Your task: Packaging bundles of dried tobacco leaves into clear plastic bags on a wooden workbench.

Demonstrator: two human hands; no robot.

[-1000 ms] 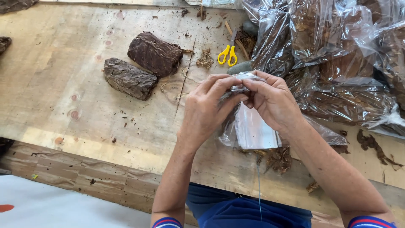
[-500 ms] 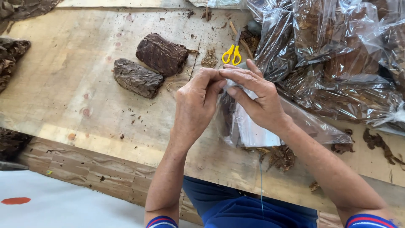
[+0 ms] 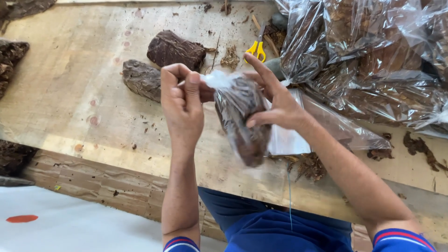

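My left hand pinches the gathered white neck of a small clear plastic bag packed with a dark brown block, lifted above the wooden table. My right hand holds the bag's side, fingers spread around it, index finger pointing up. A thin thread hangs down below the bag. Two bare dark brown blocks lie on the table just behind my left hand.
Yellow-handled scissors lie behind my hands. A heap of large clear bags filled with brown leaves covers the table's right side. An empty clear bag lies under my right wrist. More dark blocks sit at the left edge. Leaf crumbs are scattered around.
Both hands were closed together over the bag's top; now they have drawn apart and lifted the filled bag, so it hangs in full view between them.
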